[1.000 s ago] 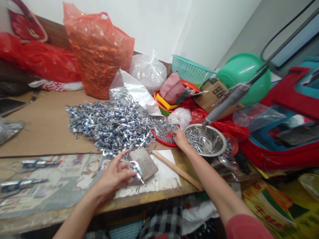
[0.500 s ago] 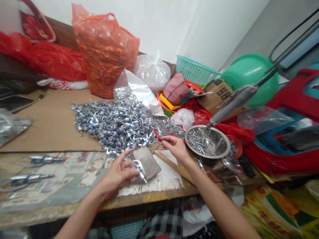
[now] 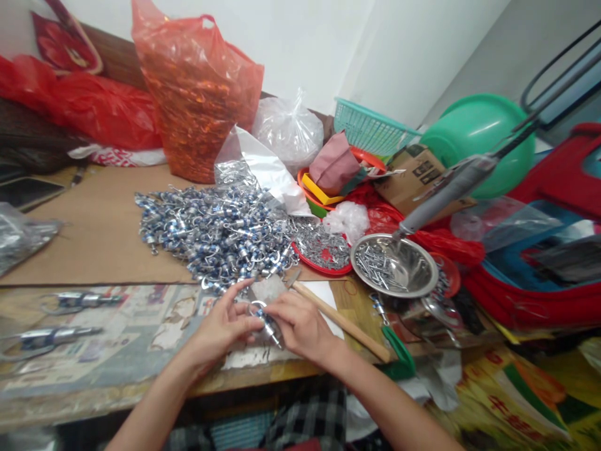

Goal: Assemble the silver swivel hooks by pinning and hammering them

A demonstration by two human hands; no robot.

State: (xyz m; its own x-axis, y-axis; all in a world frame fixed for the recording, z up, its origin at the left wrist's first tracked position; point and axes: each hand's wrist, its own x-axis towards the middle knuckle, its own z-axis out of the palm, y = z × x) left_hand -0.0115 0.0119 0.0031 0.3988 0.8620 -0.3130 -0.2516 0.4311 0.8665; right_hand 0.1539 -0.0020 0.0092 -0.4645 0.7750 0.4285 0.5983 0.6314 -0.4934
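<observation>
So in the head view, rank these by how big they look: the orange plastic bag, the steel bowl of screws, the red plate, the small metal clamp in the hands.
1. orange plastic bag, though farthest back
2. steel bowl
3. red plate, partly hidden, so close to the bowl
4. metal clamp, smallest though nearest

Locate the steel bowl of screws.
In the head view, the steel bowl sits right of centre, beside the red tray, beyond the hammer handle.

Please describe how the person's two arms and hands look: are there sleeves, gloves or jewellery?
Both forearms are bare, without sleeves in view. The left hand and the right hand wear no gloves, and no rings, watch or bracelet can be seen. The fingers are slim, with short nails.
</observation>
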